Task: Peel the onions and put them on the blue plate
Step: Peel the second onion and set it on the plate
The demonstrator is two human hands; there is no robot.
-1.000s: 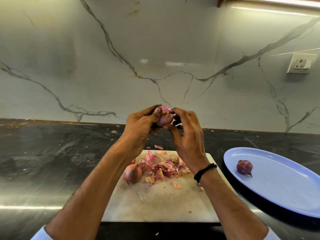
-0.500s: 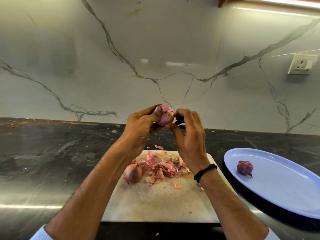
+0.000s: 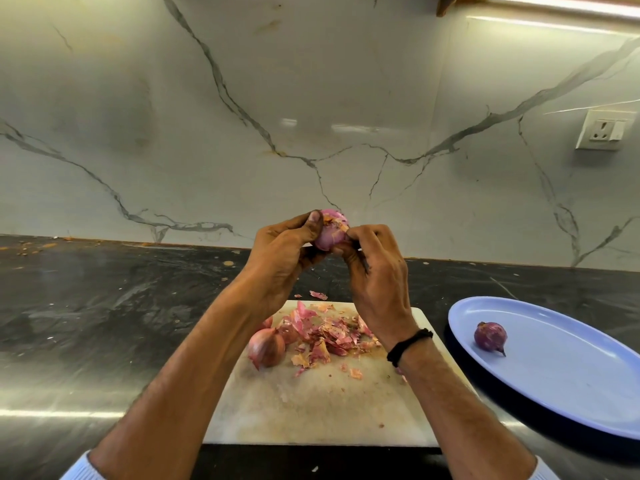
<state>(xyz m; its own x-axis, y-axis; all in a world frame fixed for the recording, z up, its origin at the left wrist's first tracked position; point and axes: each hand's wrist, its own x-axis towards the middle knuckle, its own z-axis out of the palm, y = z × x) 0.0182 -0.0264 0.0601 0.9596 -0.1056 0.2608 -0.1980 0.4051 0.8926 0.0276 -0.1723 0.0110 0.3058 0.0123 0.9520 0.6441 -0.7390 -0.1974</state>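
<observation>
Above the white cutting board (image 3: 311,410), my left hand (image 3: 280,251) grips a pink, partly peeled onion (image 3: 329,233), thumb across its top. My right hand (image 3: 375,271) pinches the skin on the onion's right side with curled fingers. An unpeeled onion (image 3: 266,348) lies on the board's left part, beside a pile of pink and orange skins (image 3: 329,334). On the blue plate (image 3: 571,386) at the right lies one dark purple peeled onion (image 3: 490,337).
The board and plate rest on a dark stone counter (image 3: 104,323) that runs back to a marble wall. A white wall socket (image 3: 604,129) sits at the upper right. Skin scraps lie on the counter behind the board and at the far left.
Both hands have stayed raised with the onion. My right fingers have shifted up on the onion's right side, and the onion has turned a little.
</observation>
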